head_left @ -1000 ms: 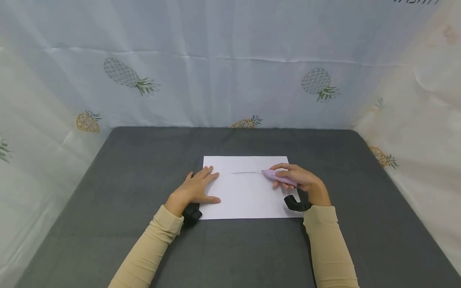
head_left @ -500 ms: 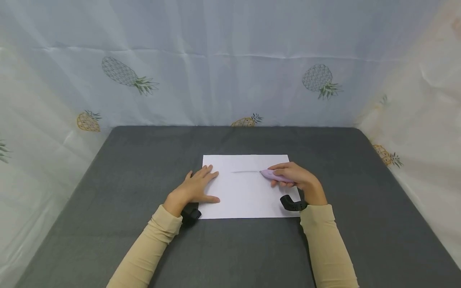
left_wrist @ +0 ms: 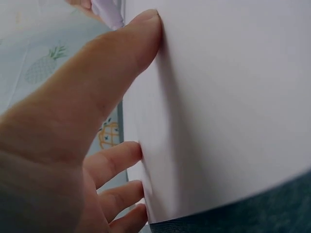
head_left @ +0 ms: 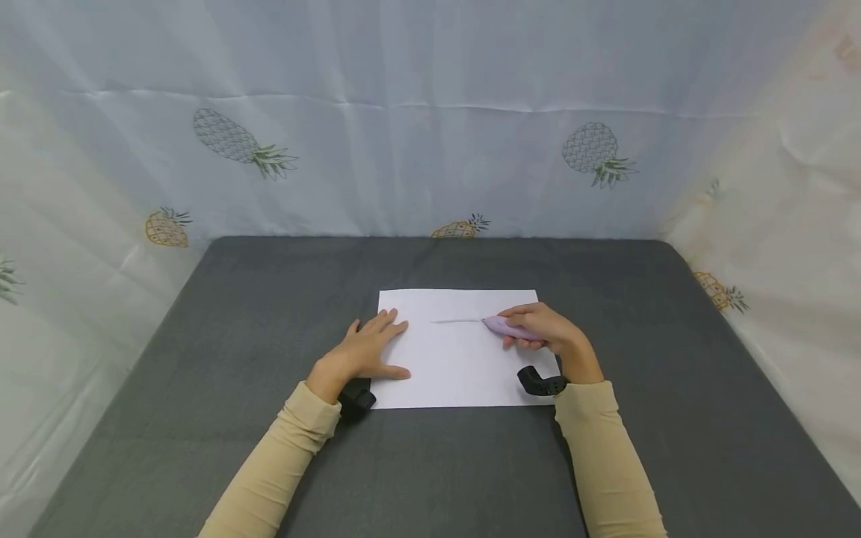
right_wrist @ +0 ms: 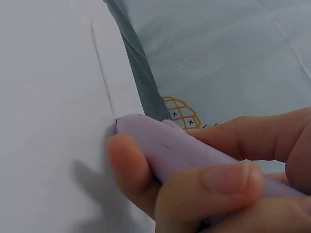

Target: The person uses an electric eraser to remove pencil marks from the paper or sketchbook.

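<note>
A white sheet of paper lies on the dark table, with a thin grey line across its upper part. My left hand rests on the left edge of the sheet, fingers spread and thumb extended. My right hand grips a thick, lilac pen-shaped tool over the right half of the paper. In the right wrist view, fingers curl round the lilac body, and its tapered tip sits at the near end of the line. Its exact kind cannot be told.
The dark grey tabletop surrounds the paper. A pale curtain printed with pineapples hangs behind and at both sides. A black strap piece juts from the right wrist over the sheet; a black device sits at the left wrist.
My right hand has slid slightly left with the lilac tool, bringing the tip up to the line's right end. The left hand stays in place.
</note>
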Motion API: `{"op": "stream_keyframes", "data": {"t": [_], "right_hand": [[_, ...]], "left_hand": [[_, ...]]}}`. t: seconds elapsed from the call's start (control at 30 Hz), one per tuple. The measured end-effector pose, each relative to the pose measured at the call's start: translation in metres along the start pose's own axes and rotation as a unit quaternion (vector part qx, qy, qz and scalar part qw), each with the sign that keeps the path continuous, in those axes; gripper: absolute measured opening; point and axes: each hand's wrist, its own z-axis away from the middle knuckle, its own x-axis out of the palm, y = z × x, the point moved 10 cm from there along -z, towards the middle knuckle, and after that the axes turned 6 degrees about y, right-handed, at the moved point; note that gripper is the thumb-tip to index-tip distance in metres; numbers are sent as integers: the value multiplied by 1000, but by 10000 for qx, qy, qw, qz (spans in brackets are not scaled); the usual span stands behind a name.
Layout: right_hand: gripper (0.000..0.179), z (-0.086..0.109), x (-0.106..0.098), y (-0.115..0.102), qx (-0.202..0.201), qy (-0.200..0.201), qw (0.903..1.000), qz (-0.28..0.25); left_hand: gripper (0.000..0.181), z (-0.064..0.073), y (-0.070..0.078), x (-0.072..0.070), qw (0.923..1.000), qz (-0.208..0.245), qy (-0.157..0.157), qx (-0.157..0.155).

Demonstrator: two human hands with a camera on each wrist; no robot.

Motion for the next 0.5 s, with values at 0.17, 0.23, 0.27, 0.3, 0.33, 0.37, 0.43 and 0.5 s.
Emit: {"op": "stream_keyframes", "data": {"t": [0.17, 0.23, 0.27, 0.3, 0.33, 0.37, 0.43, 0.5], "right_hand": [[46, 1, -2, 2, 75, 62, 10000, 4], [46, 2, -1, 1, 73, 56, 9999, -53], [46, 2, 0, 0, 38, 35, 9999, -100], [47, 2, 1, -2, 0, 10, 9999, -128], [47, 2, 3, -3, -9, -15, 9999, -147], [47, 3, 4, -4, -19, -39, 9999, -134], [47, 4, 5, -5, -20, -72, 10000, -37], [45, 4, 6, -5, 10, -84, 10000, 12]], "left_hand": [[89, -3, -2, 4, 10000, -9, -26, 23], [89, -4, -3, 5, 10000, -32, -50, 13], [89, -4, -3, 6, 10000, -35, -57, -1], [89, -4, -4, 6, 10000, -32, -72, -26], [89, -4, -4, 5, 10000, -30, -79, -47], [89, -3, -4, 5, 9999, -28, -81, -58], [89, -2, -4, 5, 9999, -22, -94, -76], [89, -1, -4, 4, 9999, -34, -103, -91]]}}
